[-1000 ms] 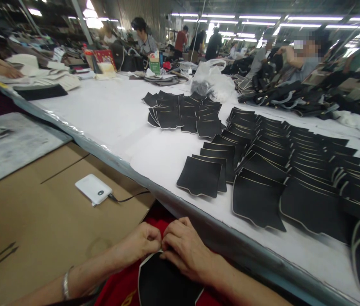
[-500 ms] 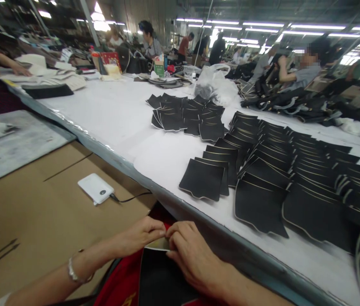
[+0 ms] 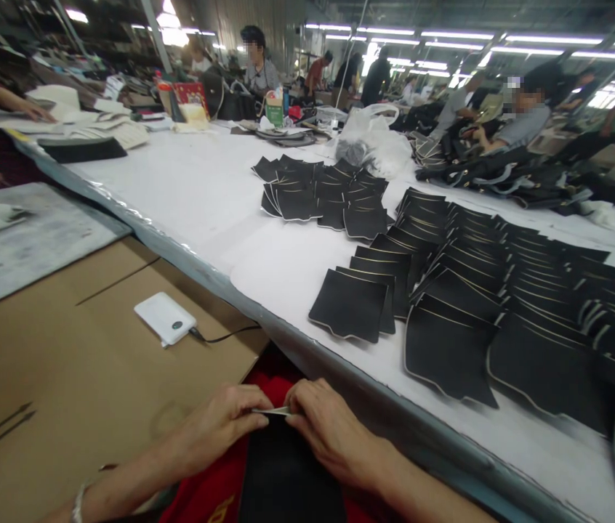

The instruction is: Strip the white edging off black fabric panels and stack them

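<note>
A black leather-like panel (image 3: 291,472) lies over the red cloth on my lap, its pale top edge between my hands. My left hand (image 3: 225,412) pinches that edge from the left, thumb below and fingers above. From the right, my right hand (image 3: 329,425) grips the same edge with curled fingers close to the left ones. A short stretch of the pale edge shows in the gap between them. On the table beside me lie many similar black panels (image 3: 348,303) in overlapping rows.
A white table (image 3: 203,211) runs diagonally ahead. Left of my hands, a white power bank (image 3: 164,319) with a black cable rests on a cardboard box (image 3: 67,378). Farther back are a plastic bag (image 3: 376,138) and black bags (image 3: 504,178). A co-worker's hand (image 3: 35,110) touches pale pieces at left.
Both hands have closed over the panel's top edge, where a wider pale opening showed before. My left hand has shifted slightly left and down, its thumb now under the edge.
</note>
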`<state>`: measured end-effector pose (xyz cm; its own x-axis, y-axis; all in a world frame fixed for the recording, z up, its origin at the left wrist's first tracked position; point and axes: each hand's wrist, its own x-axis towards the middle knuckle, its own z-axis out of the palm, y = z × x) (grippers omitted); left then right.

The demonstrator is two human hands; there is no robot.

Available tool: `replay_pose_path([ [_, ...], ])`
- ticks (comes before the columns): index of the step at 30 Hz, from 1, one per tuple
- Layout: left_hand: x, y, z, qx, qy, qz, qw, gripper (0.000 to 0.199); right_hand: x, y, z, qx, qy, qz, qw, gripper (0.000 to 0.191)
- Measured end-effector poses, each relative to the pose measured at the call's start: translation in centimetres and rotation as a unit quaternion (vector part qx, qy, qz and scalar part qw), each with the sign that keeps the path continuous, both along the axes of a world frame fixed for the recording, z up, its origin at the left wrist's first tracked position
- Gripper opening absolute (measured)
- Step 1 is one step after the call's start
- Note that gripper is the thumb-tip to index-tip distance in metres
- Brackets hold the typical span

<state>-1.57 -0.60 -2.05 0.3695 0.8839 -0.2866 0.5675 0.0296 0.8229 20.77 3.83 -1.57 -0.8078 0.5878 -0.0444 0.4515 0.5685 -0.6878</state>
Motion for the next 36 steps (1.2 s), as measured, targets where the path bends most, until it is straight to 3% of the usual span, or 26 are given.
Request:
replay_pose_path([
  [10,0.8,0.0,0.5,0.018,0.014,-0.054,0.998,0.028,0.0,-0.5,-1.1,0.027,0.009,-0.012,1.000,0.013],
  [18,2.0,0.3,-0.3,0.057,0.023,-0.035,0.997,0.021,-0.4,-0.8,-1.9,0.076,0.030,-0.026,0.996,0.014],
  [24,2.3,0.7,-0.6,0.017,-0.039,-0.024,0.999,0.019,1.1,-0.2,-0.5,-0.028,0.059,-0.041,0.997,0.014],
  [28,2.2,0.7,-0.7,0.010,-0.020,-0.037,0.999,0.023,1.9,0.6,-0.9,-0.051,0.019,-0.011,0.998,0.003],
  [30,2.2,0.6,-0.6,0.014,-0.003,-0.046,0.999,0.025,2.0,0.8,-1.2,-0.060,0.010,-0.009,0.998,0.007],
  [36,2.7,0.6,-0.6,0.037,0.009,-0.048,0.998,0.027,1.4,0.7,-1.6,-0.104,0.050,-0.029,0.993,0.007],
])
